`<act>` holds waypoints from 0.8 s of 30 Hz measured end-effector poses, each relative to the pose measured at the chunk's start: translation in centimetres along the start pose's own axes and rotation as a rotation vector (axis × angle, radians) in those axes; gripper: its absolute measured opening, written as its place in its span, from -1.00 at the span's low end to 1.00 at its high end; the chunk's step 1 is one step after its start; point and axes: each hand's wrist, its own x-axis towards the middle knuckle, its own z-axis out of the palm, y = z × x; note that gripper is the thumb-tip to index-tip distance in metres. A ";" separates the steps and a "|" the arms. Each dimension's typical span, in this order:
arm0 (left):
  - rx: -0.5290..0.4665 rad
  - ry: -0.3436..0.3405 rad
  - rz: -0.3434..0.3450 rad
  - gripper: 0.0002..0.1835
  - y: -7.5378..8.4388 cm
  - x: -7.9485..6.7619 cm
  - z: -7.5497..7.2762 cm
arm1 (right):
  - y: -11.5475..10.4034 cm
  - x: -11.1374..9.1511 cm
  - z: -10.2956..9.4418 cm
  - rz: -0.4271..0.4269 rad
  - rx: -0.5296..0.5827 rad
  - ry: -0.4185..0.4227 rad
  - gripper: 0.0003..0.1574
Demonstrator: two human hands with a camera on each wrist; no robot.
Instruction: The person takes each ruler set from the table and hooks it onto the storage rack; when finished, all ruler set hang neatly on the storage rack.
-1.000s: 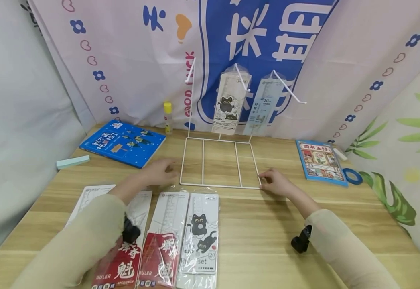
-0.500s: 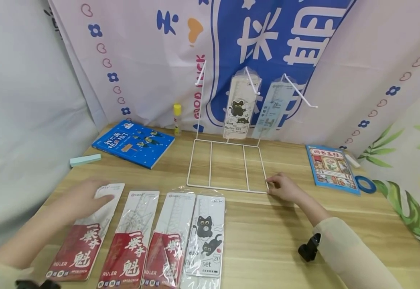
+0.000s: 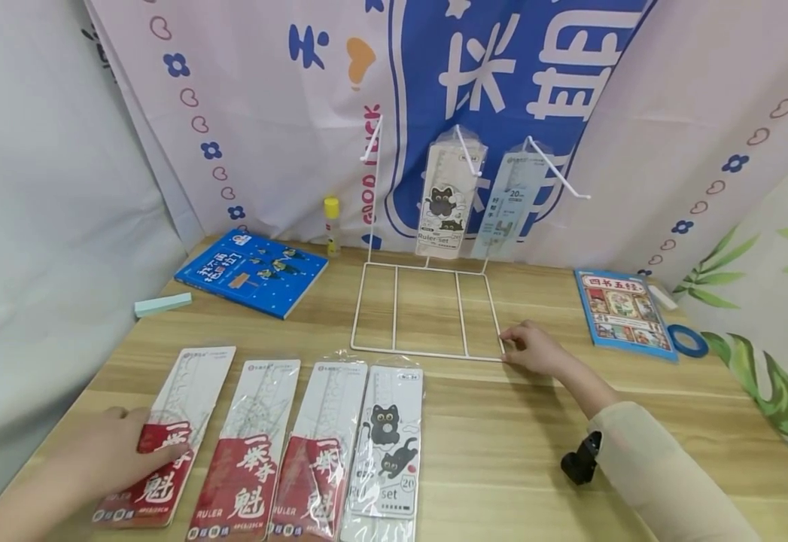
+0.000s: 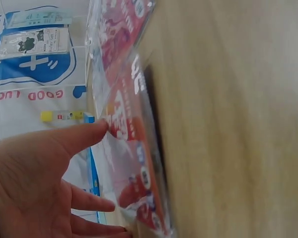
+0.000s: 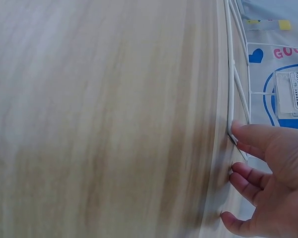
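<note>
My left hand (image 3: 105, 455) is over the leftmost red-and-white ruler set (image 3: 199, 373), thumb across its front and fingers by its left edge. In the left wrist view the thumb and fingers are spread along the plastic pack (image 4: 124, 168). With thumb and forefinger, my right hand (image 3: 536, 350) pinches the front right corner of a white wire display rack (image 3: 427, 354); the corner wire (image 5: 231, 104) shows between them in the right wrist view. A black cat ruler set (image 3: 442, 199) hangs on the rack's middle hook and a pale blue ruler set (image 3: 507, 199) on its right hook.
Two more red ruler sets (image 3: 251, 452) and a cat ruler set (image 3: 385, 444) lie in a row at the front. A blue book (image 3: 258, 272), a glue stick (image 3: 332, 226) and a pale green block (image 3: 163, 304) are back left. Another book (image 3: 620, 312) and blue tape (image 3: 688, 341) lie right.
My left hand has left the rack's front left side and come left and down onto the leftmost ruler set. The right hand has stayed at the rack's corner.
</note>
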 end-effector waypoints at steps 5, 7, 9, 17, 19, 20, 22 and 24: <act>-0.004 0.047 0.000 0.18 0.9 0.1 0.2 | 0.0 0.2 -0.2 -0.009 -0.012 0.011 -0.53; 0.008 0.082 0.019 0.20 1.2 0.2 0.2 | 0.0 0.2 -0.3 -0.009 -0.013 0.014 -0.54; 0.012 0.108 0.040 0.20 1.4 0.2 0.2 | 0.0 0.1 -0.4 -0.014 -0.018 0.011 -0.54; -0.072 0.118 0.069 0.32 1.0 0.5 0.1 | 0.0 0.1 -0.3 -0.024 -0.030 0.009 -0.57; -0.097 0.113 0.071 0.33 0.7 0.5 0.0 | -0.1 0.0 -0.2 -0.025 -0.030 0.010 -0.57; -0.110 0.108 0.069 0.33 0.5 0.5 -0.1 | -0.1 0.0 -0.2 -0.025 -0.028 0.010 -0.57; -0.140 0.092 0.066 0.30 0.3 0.5 -0.1 | -0.2 0.0 -0.2 -0.025 -0.021 0.005 -0.57; -0.163 0.086 0.075 0.22 0.0 0.5 -0.3 | -0.4 -0.1 -0.1 -0.028 -0.019 0.006 -0.57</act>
